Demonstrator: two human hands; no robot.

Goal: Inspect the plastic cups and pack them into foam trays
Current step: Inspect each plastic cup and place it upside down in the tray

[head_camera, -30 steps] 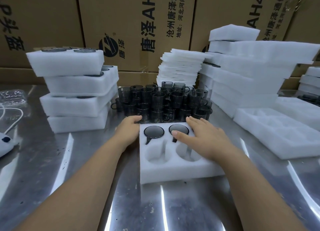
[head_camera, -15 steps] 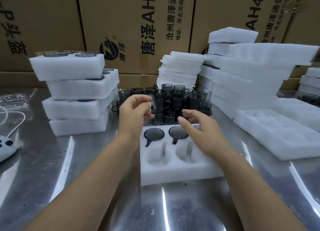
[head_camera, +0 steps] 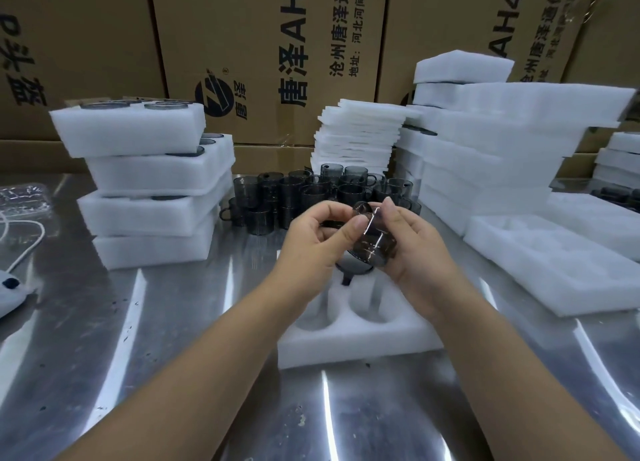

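The cup (head_camera: 375, 247) is smooth dark plastic, held tilted in the air by fingers alone, so a loose pinch while it is turned for checking could let it slip onto the foam tray (head_camera: 349, 346) or bounce to the metal surface (head_camera: 173, 356); a crooked push into a pocket could also jam the handle outside its slot. The cup sits between both hands, above the tray's far end: the right hand (head_camera: 415, 253) curls round its right side and base, and the left hand (head_camera: 310, 242) pinches its left edge with thumb and forefinger, perhaps at the handle, though blur hides that. More cups (head_camera: 304, 194) stand just beyond
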